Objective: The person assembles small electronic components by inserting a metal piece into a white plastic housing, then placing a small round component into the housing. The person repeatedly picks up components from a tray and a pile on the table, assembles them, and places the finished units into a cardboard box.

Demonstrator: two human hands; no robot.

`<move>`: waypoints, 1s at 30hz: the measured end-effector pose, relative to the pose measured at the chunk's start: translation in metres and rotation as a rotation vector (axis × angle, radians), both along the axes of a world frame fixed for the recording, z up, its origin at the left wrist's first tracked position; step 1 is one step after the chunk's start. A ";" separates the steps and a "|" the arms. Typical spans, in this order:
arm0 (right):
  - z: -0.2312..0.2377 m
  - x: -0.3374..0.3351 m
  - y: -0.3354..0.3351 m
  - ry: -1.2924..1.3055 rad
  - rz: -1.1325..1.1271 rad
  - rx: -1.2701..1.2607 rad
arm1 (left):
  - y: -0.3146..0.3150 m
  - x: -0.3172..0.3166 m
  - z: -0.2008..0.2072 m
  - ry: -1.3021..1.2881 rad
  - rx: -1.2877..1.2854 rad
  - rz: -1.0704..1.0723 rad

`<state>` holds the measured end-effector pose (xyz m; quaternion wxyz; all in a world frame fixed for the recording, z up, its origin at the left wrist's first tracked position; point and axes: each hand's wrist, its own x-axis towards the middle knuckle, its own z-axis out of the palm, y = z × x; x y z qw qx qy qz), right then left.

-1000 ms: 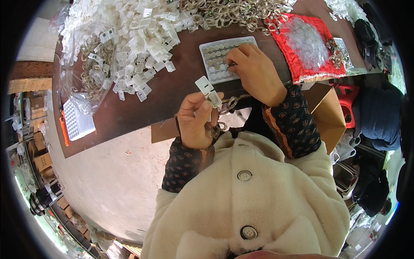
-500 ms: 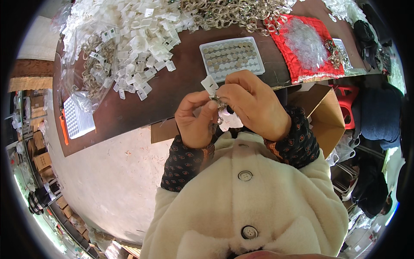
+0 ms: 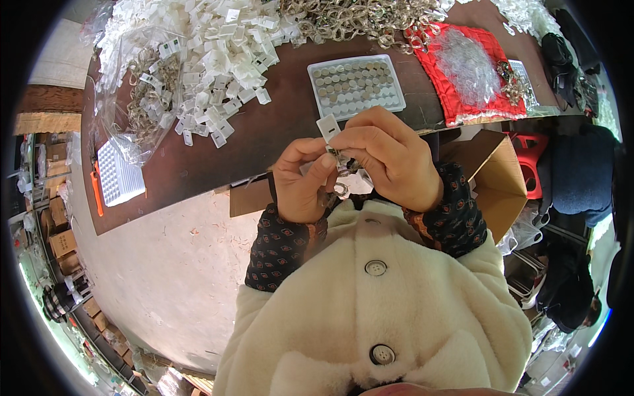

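In front of my chest both hands meet around a small white plastic piece [image 3: 328, 127] with a dark slot in it. My left hand [image 3: 302, 181] pinches its lower part between thumb and curled fingers. From the other side my right hand [image 3: 395, 162] closes its fingertips on the same piece. Small shiny parts show between the fingertips, partly hidden. A loop of clear wire [image 3: 341, 189] hangs below them. Just beyond the hands, a clear tray [image 3: 400, 105] holds rows of round, silvery button cells [image 3: 353, 78].
A big heap of similar white plastic pieces [image 3: 228, 59] lies at the far left, beside a heap of coiled wire loops [image 3: 360, 20]. A red cloth [image 3: 439, 99] bears clear plastic bits [image 3: 467, 66]. An orange-handled tool [image 3: 97, 191] lies by white trays [image 3: 121, 175]. An open cardboard box [image 3: 495, 178] stands right.
The white piece has tilted more upright and shifted slightly right between my fingertips. The wire loop below it hangs a little differently. Both hands keep their grip.
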<state>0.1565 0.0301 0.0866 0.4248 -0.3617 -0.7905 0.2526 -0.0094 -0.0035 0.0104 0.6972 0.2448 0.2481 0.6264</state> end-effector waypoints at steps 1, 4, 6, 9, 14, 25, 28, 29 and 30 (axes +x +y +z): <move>-0.001 0.000 0.000 -0.002 0.002 0.001 | 0.000 0.000 0.000 -0.017 -0.007 -0.004; -0.005 0.000 0.003 -0.020 0.038 0.058 | 0.002 0.000 -0.001 -0.017 -0.042 -0.014; -0.010 0.000 0.006 0.000 0.049 0.068 | 0.003 0.000 0.000 0.035 -0.075 0.019; -0.021 -0.001 0.013 0.036 -0.054 0.038 | 0.004 -0.001 -0.001 0.025 -0.109 0.025; -0.046 -0.001 0.042 -0.197 -0.314 0.238 | 0.008 -0.004 -0.005 -0.006 -0.085 0.045; -0.029 -0.011 0.024 -0.002 -0.175 0.027 | 0.007 -0.005 -0.001 -0.024 -0.136 0.068; -0.020 -0.013 0.013 -0.007 -0.126 0.093 | 0.004 -0.003 0.003 -0.047 -0.140 0.043; -0.018 -0.014 0.011 -0.005 -0.129 0.121 | 0.003 -0.003 0.004 -0.047 -0.150 0.034; -0.016 -0.015 0.011 -0.003 -0.129 0.150 | 0.001 -0.004 0.005 -0.045 -0.160 0.028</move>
